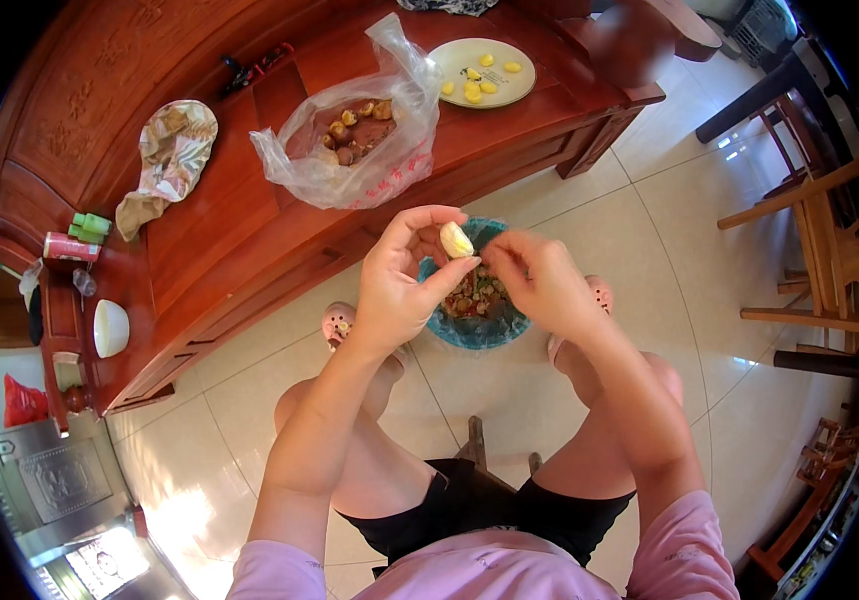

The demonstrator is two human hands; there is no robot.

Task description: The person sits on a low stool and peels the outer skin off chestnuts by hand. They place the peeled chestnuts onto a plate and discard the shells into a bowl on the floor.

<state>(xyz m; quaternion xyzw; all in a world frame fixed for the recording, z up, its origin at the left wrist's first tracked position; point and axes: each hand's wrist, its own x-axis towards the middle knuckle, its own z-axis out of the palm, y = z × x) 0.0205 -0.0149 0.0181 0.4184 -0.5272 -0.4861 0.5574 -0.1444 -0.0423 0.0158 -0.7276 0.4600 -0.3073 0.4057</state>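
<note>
Pale yellow kernel point(456, 240): one, pinched in grip of left hand point(397, 285), over blue bin point(479, 336); right hand point(549, 278) just beside, fingers curled, grip's contents cannot be told.

This looks like a home, most likely a living room. From nine to twelve o'clock runs a glossy red-brown wooden surface point(234, 190) with a carved backrest point(99, 110), like a household settee, bearing a dinner plate point(514, 88) at twelve and a white bowl point(111, 328) at nine. Wooden chairs point(821, 255) stand at three o'clock on pale floor tiles point(649, 240); an embossed metal door point(64, 480) shows at eight.
</note>
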